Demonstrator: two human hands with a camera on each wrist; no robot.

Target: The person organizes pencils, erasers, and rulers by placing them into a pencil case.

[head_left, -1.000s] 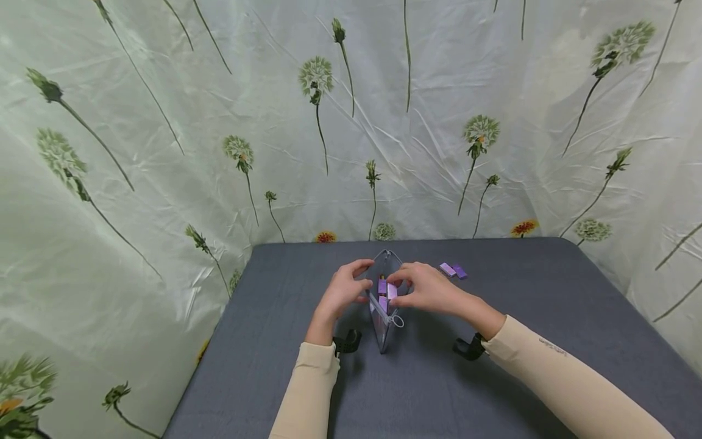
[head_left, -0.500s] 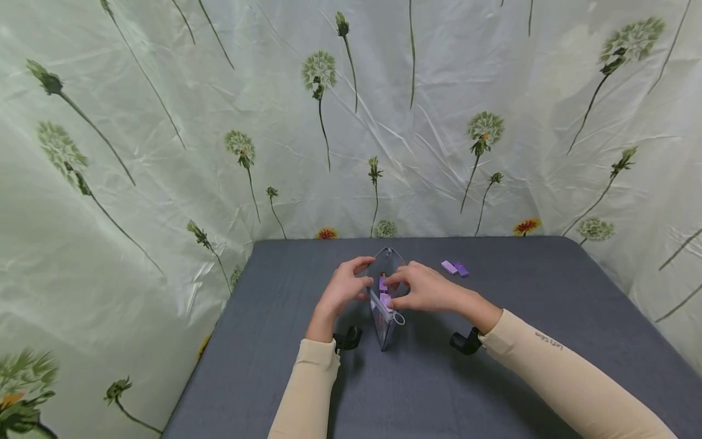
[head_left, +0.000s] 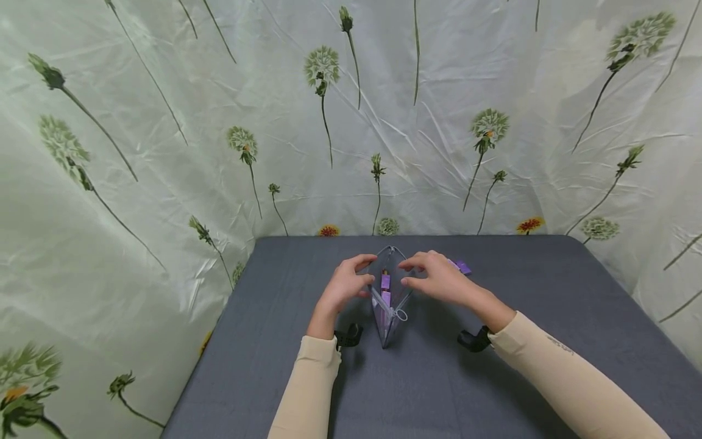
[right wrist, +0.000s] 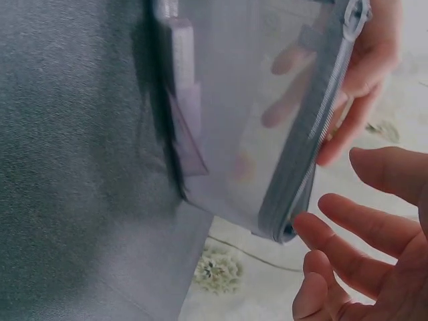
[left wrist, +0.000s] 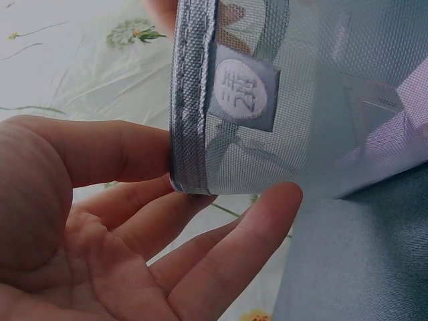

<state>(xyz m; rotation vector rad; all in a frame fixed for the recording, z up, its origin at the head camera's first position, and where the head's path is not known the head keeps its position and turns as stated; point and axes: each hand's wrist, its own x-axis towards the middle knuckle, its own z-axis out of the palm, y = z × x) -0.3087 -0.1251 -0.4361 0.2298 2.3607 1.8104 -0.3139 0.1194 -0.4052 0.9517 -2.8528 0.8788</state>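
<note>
A grey see-through mesh zipper pouch (head_left: pixel 382 320) stands upright on the table with its mouth spread. My left hand (head_left: pixel 343 284) pinches the left rim of the pouch; in the left wrist view its thumb and fingers lie on either side of the zipper tape, below a sewn label (left wrist: pixel 244 97). Inside the pouch lie small purple box-like pieces (head_left: pixel 386 297). At the right rim is my right hand (head_left: pixel 441 280), fingers loosely spread with nothing between them. In the right wrist view its fingertips come close to the zipper edge (right wrist: pixel 294 167); whether they touch cannot be told.
Behind the right hand on the dark grey table (head_left: pixel 263 378) lie loose purple pieces (head_left: pixel 463 267), partly hidden by it. A ring-shaped zipper pull (head_left: pixel 401 315) hangs at the pouch's near end. A floral curtain (head_left: pixel 351 122) hangs behind the table.
My right hand has come up out of the pouch and moved right, leaving a purple piece inside. The left hand keeps its place on the rim. The head view has shifted slightly.
</note>
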